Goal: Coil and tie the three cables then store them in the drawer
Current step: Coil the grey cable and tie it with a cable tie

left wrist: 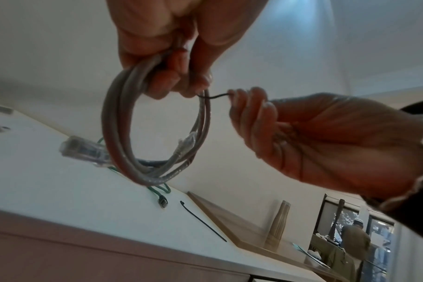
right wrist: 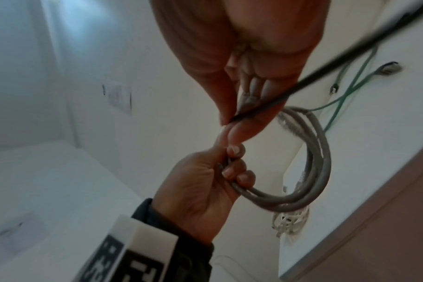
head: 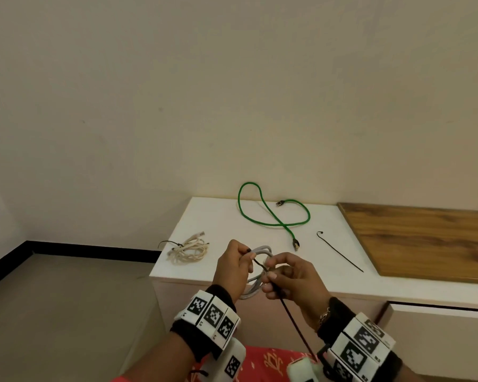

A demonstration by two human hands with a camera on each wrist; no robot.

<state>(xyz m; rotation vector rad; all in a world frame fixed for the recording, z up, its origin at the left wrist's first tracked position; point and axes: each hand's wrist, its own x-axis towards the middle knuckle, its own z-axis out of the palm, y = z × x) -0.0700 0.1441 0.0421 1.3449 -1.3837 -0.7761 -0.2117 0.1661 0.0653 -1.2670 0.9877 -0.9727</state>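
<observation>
The left hand (head: 233, 267) gripped the coiled grey cable (left wrist: 155, 133), fingers curled round it; the right hand (head: 293, 277) pinched a black zip tie (head: 293, 318) against the coil.

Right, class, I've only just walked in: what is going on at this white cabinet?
A person is tying up cables. The left hand grips a coiled grey cable while the right hand pinches a black cable tie at the coil. On the white cabinet top, a cream cable lies coiled and tied, a green cable lies loose, and a spare black tie waits beside it.
</observation>
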